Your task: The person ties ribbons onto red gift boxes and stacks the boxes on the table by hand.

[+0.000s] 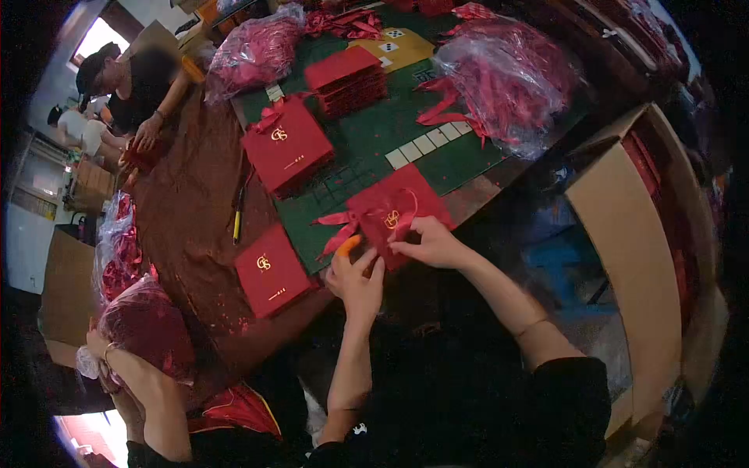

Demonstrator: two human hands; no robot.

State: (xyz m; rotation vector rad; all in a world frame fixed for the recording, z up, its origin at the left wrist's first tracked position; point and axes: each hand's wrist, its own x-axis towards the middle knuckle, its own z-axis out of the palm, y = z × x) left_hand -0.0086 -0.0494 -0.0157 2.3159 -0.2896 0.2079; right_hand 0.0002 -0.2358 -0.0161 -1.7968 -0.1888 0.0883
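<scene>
A flat red gift bag (420,189) with a gold emblem lies on the green mat in front of me, with red ribbon (337,221) at its left side. My right hand (437,243) pinches a loop of this ribbon over the emblem. At the bag's near left edge is my left hand (358,281), its fingers curved and apart; one fingertip wears an orange cover. Whether these fingers touch the ribbon is unclear. Left of my hands lies another red bag (273,273) with the same emblem. Beyond it sits a stack of such bags (289,148), topped by a ribbon bow.
More red pieces (347,78) are piled at the back of the green mat (359,144). Plastic bags of ribbon (511,82) stand at both far sides. A yellow-black cutter (237,222) lies on brown cloth. Cardboard boxes (616,234) are at right. Co-workers (148,86) sit at left.
</scene>
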